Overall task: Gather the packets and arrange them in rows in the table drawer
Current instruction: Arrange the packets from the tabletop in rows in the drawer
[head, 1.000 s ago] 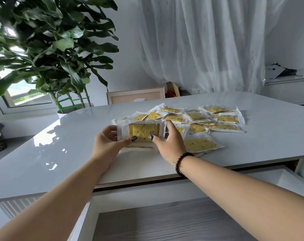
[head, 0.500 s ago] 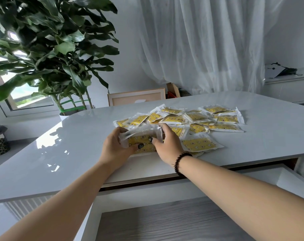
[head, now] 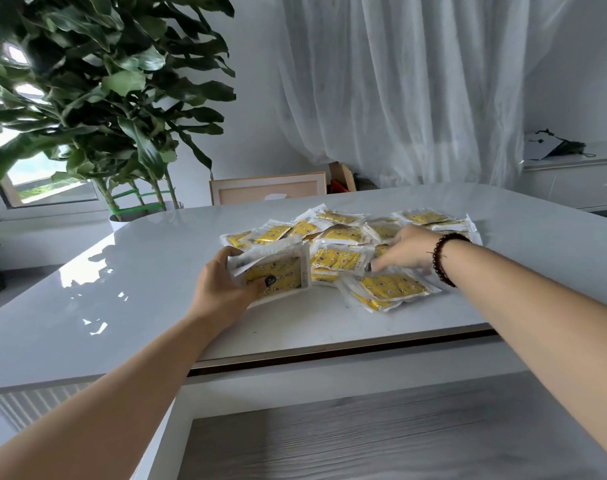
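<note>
While my left hand pinches the gathered stack, my right hand, fingers loosely spread, should slide the near-edge packet squarely on top.

No lettering can be read from here; the yellow packets carry a small repeated printed pattern, perhaps little figures, and any wording on their white edges is too blurred
</note>
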